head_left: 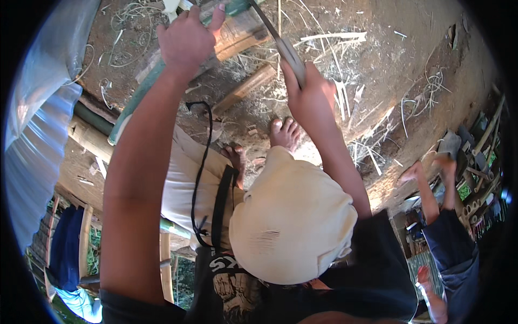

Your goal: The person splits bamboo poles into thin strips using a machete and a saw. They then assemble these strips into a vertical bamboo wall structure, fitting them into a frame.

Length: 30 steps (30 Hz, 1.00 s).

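Note:
My left hand [189,40] is closed over a green bamboo pole [139,97] near the top edge, with its thumb stretched along the pole. The pole slants down to the lower left, beside my forearm. In my right hand [313,100] is the handle of a machete [292,60]; its dark blade rises toward the upper left, and its tip runs out at the top edge. The blade's upper end is close to the bamboo, but contact cannot be made out. Under the bamboo lies a wooden block [240,33].
Pale bamboo strips and shavings [337,38] litter the dirt floor. A loose wooden stick [245,89] lies before my bare feet. Corrugated translucent sheeting [40,151] stands at left. Another person's legs [429,189] and hand show at right, beside cluttered tools and wood.

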Motion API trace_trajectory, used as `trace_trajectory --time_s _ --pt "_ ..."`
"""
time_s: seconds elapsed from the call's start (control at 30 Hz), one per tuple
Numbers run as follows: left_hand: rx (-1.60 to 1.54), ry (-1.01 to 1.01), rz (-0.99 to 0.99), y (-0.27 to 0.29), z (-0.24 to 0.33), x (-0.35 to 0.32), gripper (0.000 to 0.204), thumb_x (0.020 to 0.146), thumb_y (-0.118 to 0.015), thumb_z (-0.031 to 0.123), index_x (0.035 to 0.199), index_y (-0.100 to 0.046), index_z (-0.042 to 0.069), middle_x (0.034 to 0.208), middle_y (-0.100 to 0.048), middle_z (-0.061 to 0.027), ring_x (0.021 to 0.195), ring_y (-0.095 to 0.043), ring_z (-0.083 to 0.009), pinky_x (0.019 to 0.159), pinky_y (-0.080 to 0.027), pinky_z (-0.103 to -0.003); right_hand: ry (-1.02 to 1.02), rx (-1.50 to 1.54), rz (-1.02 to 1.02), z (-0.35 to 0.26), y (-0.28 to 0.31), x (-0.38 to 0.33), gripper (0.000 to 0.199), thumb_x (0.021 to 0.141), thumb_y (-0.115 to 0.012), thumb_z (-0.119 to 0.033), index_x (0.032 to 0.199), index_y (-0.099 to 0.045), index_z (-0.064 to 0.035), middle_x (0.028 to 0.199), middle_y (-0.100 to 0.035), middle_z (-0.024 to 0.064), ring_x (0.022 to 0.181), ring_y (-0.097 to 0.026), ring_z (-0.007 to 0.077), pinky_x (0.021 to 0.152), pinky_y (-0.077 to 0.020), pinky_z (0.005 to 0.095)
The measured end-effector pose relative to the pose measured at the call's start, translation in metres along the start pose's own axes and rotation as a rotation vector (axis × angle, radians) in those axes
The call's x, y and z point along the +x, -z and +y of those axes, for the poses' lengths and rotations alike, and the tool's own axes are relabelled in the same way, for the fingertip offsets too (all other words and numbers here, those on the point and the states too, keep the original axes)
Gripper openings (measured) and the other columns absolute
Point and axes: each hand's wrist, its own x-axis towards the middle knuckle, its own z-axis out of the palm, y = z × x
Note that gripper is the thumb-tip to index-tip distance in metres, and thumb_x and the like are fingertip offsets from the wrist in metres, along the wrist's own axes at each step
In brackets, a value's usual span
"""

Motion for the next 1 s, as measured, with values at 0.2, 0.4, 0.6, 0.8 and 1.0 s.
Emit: trace_trajectory --time_s 0.2,0.4,0.6,0.8,1.0 --pt "0.049 0.014 -0.118 0.011 0.017 0.005 0.071 0.099 -0.039 0.063 0.122 -0.067 0.002 0.106 -0.074 -0.0186 0.096 -0.072 -0.0348 0.097 -0.042 -0.058 -0.078 0.028 0.024 0.049 0.001 -0.063 0.027 0.097 -0.067 -0.032 0.103 -0.067 -0.0052 0.073 -0.068 0.019 0.064 -0.068 0.0377 0.058 -0.0512 0.0438" --pt "-0.061 -0.067 0.086 0.027 0.024 -0.012 0.043 0.094 -0.058 0.041 0.102 -0.067 0.001 0.088 -0.069 -0.0203 0.083 -0.067 -0.0383 0.079 -0.045 -0.054 -0.065 0.144 0.015 0.017 0.002 -0.031 0.03 0.096 -0.069 -0.028 0.088 -0.058 -0.0018 0.064 -0.062 0.0207 0.057 -0.064 0.0398 0.051 -0.0501 0.0432" --pt "0.007 0.031 -0.174 0.026 0.021 0.006 0.072 0.099 -0.038 0.064 0.121 -0.068 0.003 0.106 -0.074 -0.0203 0.094 -0.072 -0.0365 0.1 -0.042 -0.055 -0.035 0.201 0.064 0.041 -0.017 -0.054 0.023 0.094 -0.072 -0.02 0.091 -0.06 -0.0011 0.065 -0.062 0.0207 0.054 -0.061 0.0418 0.05 -0.047 0.0427" --pt "-0.001 -0.241 0.214 0.014 0.021 -0.013 0.055 0.096 -0.058 0.053 0.121 -0.065 0.004 0.108 -0.066 -0.0153 0.096 -0.064 -0.0332 0.084 -0.047 -0.048 -0.052 0.274 0.082 0.042 -0.013 -0.066 0.022 0.094 -0.071 -0.019 0.092 -0.059 -0.0004 0.068 -0.064 0.0224 0.061 -0.066 0.0416 0.053 -0.0495 0.0445" --pt "-0.121 -0.426 0.17 0.02 0.03 -0.014 0.04 0.095 -0.068 0.036 0.115 -0.06 0.003 0.099 -0.058 -0.0154 0.09 -0.058 -0.0331 0.077 -0.049 -0.043 0.017 0.375 0.106 0.047 -0.012 -0.07 0.025 0.093 -0.072 -0.019 0.095 -0.057 0.0015 0.067 -0.063 0.023 0.059 -0.067 0.0404 0.05 -0.0501 0.044"
